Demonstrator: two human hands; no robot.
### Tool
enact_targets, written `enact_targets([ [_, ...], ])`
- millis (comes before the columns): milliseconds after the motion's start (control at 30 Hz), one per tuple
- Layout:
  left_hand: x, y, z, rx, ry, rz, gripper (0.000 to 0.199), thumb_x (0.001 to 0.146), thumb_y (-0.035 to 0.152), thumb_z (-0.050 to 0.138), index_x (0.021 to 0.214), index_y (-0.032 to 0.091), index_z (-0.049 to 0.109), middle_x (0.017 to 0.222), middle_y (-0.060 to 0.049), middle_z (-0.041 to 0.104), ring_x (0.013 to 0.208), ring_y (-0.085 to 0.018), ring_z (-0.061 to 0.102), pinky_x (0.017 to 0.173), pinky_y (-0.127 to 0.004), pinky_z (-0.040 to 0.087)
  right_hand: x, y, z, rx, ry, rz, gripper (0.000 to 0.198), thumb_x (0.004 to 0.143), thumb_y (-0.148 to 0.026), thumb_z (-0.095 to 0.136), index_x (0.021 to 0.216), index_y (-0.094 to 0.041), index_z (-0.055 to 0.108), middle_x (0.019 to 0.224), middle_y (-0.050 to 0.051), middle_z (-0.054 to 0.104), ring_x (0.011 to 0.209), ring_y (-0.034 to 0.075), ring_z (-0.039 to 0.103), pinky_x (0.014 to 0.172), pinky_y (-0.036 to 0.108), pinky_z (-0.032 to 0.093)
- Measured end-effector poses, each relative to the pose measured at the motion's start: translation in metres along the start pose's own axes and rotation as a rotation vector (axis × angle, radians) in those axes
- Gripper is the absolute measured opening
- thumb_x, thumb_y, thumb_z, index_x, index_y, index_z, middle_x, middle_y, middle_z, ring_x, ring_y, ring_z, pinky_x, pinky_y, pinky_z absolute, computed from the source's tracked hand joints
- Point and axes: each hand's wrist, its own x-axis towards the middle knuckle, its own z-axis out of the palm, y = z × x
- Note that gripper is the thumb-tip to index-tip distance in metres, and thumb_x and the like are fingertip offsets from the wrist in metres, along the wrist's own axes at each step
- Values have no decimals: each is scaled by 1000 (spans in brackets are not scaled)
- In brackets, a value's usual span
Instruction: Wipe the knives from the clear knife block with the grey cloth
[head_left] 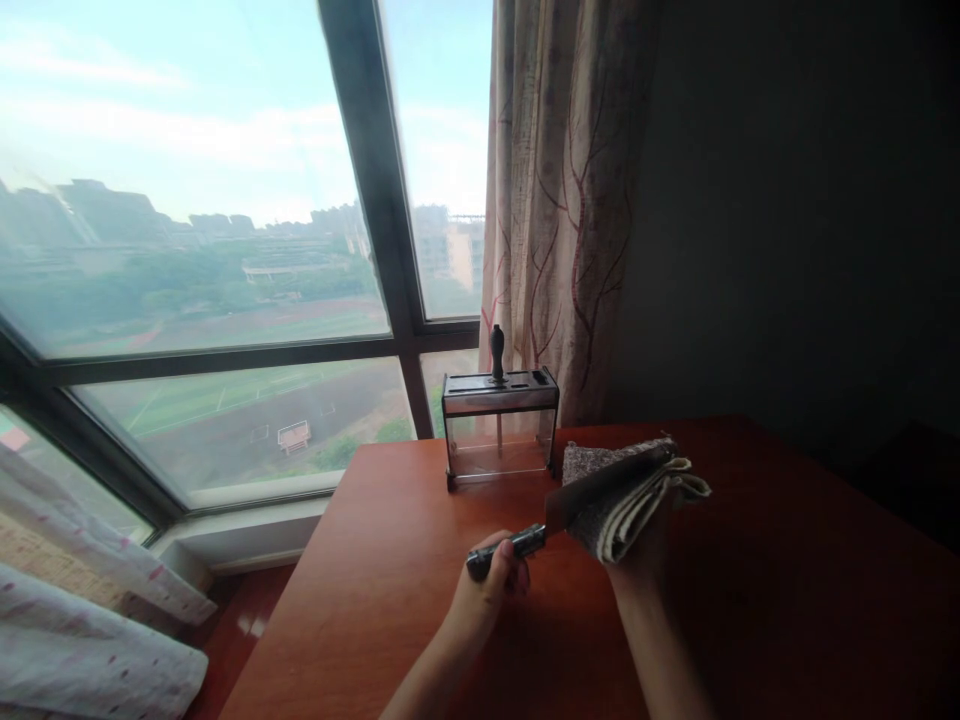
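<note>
My left hand is closed around the dark handle of a kitchen knife, whose broad blade points up and to the right. A folded grey-and-cream cloth lies against the blade, its layers showing at the right. Beneath and behind the cloth is my right hand, its fingers mostly hidden by the folds; it holds the cloth up above the table. Beyond both hands, a clear-sided knife block stands upright with one dark-handled tool in its top.
The reddish-brown wooden table has its left edge beside a large window. A patterned curtain hangs behind the block, and a pale curtain is at the lower left. A dark wall stands at the right.
</note>
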Motion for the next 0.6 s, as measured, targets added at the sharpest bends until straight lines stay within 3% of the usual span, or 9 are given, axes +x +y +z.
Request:
enact_targets([
  [167,5,0,-3,-82,90,-63,59,76,71,46,75,13,60,48,-1,54,41,-12,49,44,-23,33,-12,5,12,35,-63,33,35,74,-60,60,95,-33,69,100,-1,73,100,26,65,89,50,50],
  [333,8,-3,-7,-136,107,-90,62,73,73,47,72,13,61,46,-1,54,41,-12,49,44,-24,32,-17,13,6,9,-73,67,39,75,-63,58,99,-33,69,103,-1,73,102,26,64,92,49,47],
  [467,8,-4,-5,-176,118,-146,66,68,77,49,69,12,62,45,-2,53,39,-13,48,44,-25,30,-14,17,-10,-30,-40,30,27,76,-49,62,94,-30,70,96,-1,74,94,23,66,89,45,49],
  [600,5,3,-2,-297,159,-176,62,69,72,53,67,11,63,49,-1,53,42,-11,46,46,-24,30,-11,18,-20,-71,-2,23,19,68,-31,66,86,-26,71,86,-1,74,80,22,68,81,41,53],
])
